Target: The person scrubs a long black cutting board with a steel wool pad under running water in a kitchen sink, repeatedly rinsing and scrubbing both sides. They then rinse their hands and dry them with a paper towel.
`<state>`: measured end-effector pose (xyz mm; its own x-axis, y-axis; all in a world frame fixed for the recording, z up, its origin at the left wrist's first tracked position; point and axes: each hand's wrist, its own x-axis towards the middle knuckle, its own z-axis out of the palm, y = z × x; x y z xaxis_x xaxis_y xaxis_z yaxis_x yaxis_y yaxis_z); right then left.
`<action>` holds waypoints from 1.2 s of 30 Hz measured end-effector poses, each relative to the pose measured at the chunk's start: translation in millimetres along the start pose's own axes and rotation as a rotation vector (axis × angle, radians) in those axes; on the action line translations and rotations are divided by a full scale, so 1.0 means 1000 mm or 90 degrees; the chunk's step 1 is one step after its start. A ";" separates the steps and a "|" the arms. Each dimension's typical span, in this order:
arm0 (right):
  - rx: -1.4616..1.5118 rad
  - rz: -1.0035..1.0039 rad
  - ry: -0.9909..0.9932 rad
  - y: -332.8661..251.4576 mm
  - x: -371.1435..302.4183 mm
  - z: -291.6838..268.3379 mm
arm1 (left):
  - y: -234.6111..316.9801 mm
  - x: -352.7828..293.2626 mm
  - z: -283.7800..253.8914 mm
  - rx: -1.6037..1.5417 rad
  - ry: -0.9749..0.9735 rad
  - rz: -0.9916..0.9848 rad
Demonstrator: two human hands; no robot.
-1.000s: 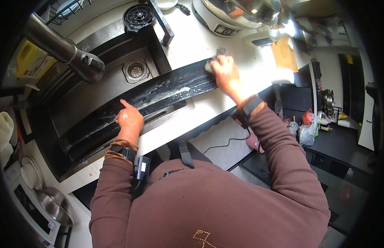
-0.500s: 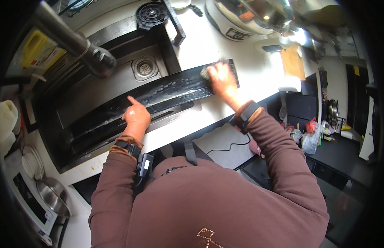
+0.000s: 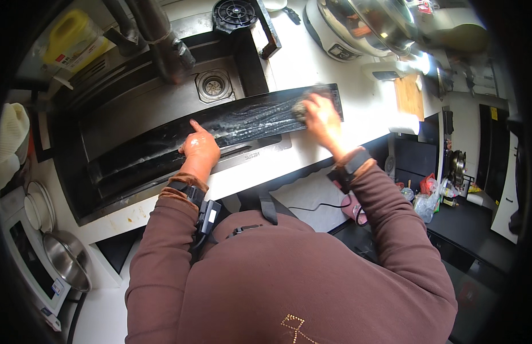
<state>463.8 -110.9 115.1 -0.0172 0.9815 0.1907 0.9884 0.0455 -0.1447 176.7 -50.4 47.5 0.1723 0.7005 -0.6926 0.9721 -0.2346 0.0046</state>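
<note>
A black panel (image 3: 266,116) lies wet and slick over the sink (image 3: 137,112)

From where I stand, the long panel runs under both hands. One end reaches over the sink, well to the left of the left hand (image 3: 200,151); the other is on the white counter (image 3: 291,69), just past the right hand (image 3: 324,119). The left hand presses on its middle, index finger straight, the others bent; whether they clasp the edge I cannot tell. The right hand is closed over a grey scouring pad (image 3: 300,108), bearing on the panel.

I'd judge the panel stiff and fairly light for its length, awkward to swing and slippery with that wet, whitish film. The long edges, held well apart, look the safest grip; its face might scratch.

Beyond the left hand, the sink's drain (image 3: 214,86) holds a strainer, any scraps too small to name. Farther off stands a yellow jug (image 3: 71,34), contents hidden. Beyond the right hand, a white cooker (image 3: 329,34) hides its inside too
</note>
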 end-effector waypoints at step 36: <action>0.121 -0.198 -0.323 -0.218 0.045 0.136 | -0.230 0.060 0.034 -0.210 0.304 0.091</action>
<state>227.4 -51.9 23.6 -0.4160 0.8807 -0.2264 0.8821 0.3303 -0.3359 -42.2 23.2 -19.4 0.2835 0.9209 -0.2677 0.9187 -0.1808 0.3511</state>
